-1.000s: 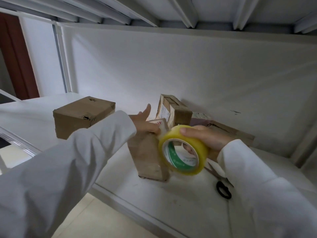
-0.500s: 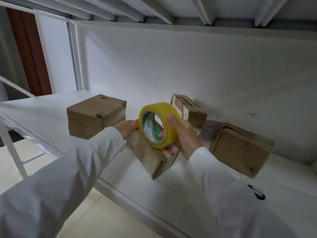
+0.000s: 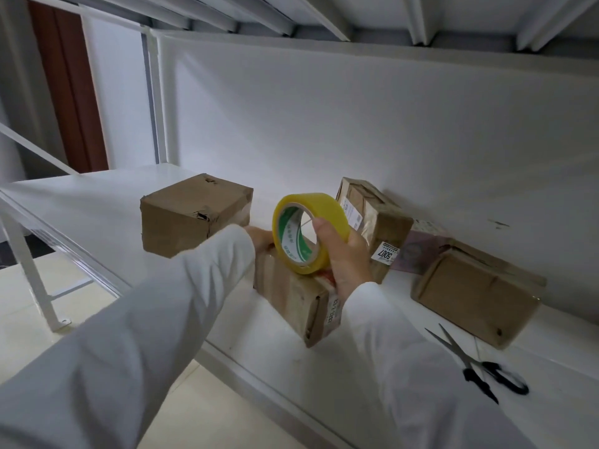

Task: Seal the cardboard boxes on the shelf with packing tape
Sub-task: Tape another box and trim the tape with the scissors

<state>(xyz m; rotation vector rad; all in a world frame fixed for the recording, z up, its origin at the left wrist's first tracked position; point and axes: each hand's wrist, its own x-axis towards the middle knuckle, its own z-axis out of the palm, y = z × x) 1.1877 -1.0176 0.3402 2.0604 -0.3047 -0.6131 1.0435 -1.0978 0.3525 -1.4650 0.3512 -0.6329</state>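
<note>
A small cardboard box (image 3: 293, 298) lies near the front edge of the white shelf (image 3: 97, 202). My right hand (image 3: 343, 254) grips a yellow roll of packing tape (image 3: 308, 233) and holds it just above that box. My left hand (image 3: 259, 236) rests on the box's far left end; the roll and my sleeve hide most of it, so its fingers cannot be made out. Three more cardboard boxes sit on the shelf: one at the left (image 3: 194, 213), one tilted against the back wall (image 3: 372, 222), one at the right (image 3: 476, 291).
Black-handled scissors (image 3: 476, 364) lie on the shelf at the right front. A pinkish flat parcel (image 3: 421, 251) leans between the back boxes. The upper shelf (image 3: 356, 17) hangs low overhead. A white shelf leg (image 3: 32, 273) stands at the left over the pale floor.
My right hand has carried the tape roll from the box's right side up over its top. The box now lies flatter and turned. The view has shifted, bringing the right box and scissors into sight.
</note>
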